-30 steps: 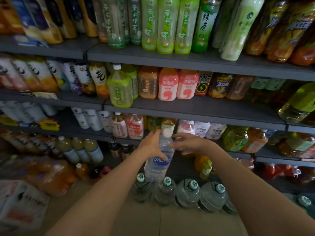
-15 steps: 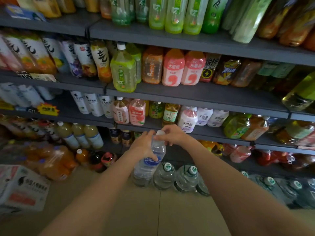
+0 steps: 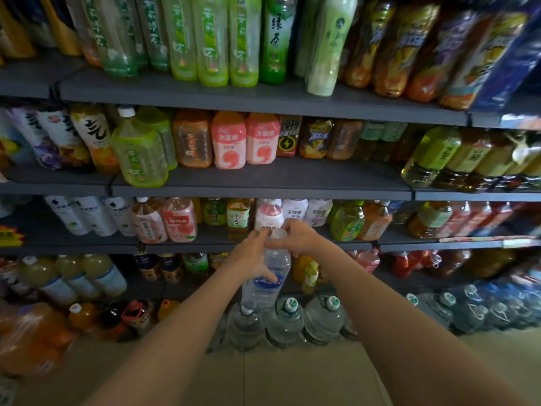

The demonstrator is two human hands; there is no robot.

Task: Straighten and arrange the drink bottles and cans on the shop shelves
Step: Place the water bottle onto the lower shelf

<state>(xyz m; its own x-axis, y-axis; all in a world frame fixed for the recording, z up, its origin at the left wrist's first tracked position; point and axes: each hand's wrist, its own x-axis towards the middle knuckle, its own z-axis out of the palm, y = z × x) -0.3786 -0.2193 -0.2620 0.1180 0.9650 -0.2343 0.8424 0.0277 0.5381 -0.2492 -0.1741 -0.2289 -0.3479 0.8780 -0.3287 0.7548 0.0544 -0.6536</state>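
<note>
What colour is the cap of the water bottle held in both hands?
White, on the clear water bottle; the head view shows it.

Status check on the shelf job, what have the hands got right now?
Left hand grips water bottle body. Right hand pinches its cap. Bottle held off shelf, above the floor jugs.

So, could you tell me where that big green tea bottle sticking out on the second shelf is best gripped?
Probably by the flat-sided body of the green tea bottle, coming from the front. It stands forward of its row near the shelf edge, so both sides are free there. Its white cap sits close under the shelf above, leaving little room for a top grip.
</note>
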